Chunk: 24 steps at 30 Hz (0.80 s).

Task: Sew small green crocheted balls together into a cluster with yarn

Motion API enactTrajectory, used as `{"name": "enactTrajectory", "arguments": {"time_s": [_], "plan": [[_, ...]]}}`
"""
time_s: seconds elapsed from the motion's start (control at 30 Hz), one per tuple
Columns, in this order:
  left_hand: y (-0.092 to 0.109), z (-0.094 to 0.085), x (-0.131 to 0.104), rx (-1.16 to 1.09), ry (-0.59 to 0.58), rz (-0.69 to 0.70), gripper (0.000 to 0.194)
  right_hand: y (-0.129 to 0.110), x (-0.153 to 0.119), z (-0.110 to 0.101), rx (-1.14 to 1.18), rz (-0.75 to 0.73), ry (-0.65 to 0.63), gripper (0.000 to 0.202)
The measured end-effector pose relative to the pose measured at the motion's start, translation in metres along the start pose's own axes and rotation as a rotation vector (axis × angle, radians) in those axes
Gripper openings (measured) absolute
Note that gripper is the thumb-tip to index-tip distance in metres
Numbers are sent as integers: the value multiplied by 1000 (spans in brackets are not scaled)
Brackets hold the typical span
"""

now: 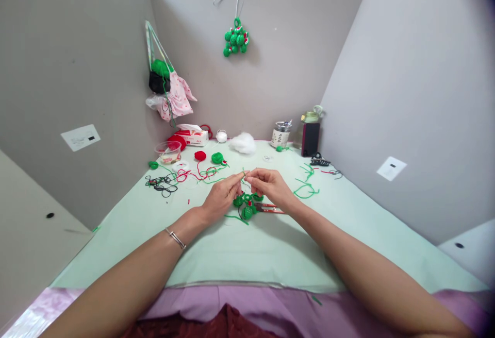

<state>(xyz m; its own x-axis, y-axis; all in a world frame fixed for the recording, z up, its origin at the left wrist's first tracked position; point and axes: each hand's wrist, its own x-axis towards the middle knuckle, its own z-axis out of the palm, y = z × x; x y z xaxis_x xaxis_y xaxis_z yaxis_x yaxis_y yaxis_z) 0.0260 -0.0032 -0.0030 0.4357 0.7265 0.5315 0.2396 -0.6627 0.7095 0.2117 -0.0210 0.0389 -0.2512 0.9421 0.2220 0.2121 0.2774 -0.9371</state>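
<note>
My left hand (223,196) and my right hand (268,183) meet over the middle of the table, fingertips almost touching. A bit of green yarn (243,174) shows at the fingertips of my left hand, whose fingers are pressed together. My right hand is closed in a pinch beside it; whatever is in that pinch is too small to tell. Just below both hands lie green crocheted balls (247,212) with red and white bits, partly hidden by the fingers. Red-handled thread snips (270,208) lie against them, under my right wrist. A loose green strand (236,218) rests in front.
Red yarn (200,156), a green yarn ball (217,158), white stuffing (243,143) and a tissue box (193,136) stand at the back. Black cord (160,186) lies left; green scraps (306,188), a can (280,135) and a phone (310,139) are right. Grey partitions (270,70) enclose the table.
</note>
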Motion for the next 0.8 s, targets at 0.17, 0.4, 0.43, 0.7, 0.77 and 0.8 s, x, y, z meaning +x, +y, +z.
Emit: {"name": "enactTrajectory", "arguments": {"time_s": [0.17,0.4,0.43,0.7,0.77,0.8], "plan": [[2,0,0,24,-20,10,46,-2,0,0,-7,-10,-7,33],[7,-1,0,80,-18,-23,44,1,0,4,-91,-63,59,29],[8,-1,0,84,-18,-26,44,1,-1,5,-96,-67,60,28],[10,0,0,76,-1,-30,45,1,-1,5,-37,-17,44,30],[11,0,0,71,5,-29,44,1,-1,5,-31,-14,43,31],[11,0,1,72,7,-30,44,1,-1,5,-30,-14,43,31]]}}
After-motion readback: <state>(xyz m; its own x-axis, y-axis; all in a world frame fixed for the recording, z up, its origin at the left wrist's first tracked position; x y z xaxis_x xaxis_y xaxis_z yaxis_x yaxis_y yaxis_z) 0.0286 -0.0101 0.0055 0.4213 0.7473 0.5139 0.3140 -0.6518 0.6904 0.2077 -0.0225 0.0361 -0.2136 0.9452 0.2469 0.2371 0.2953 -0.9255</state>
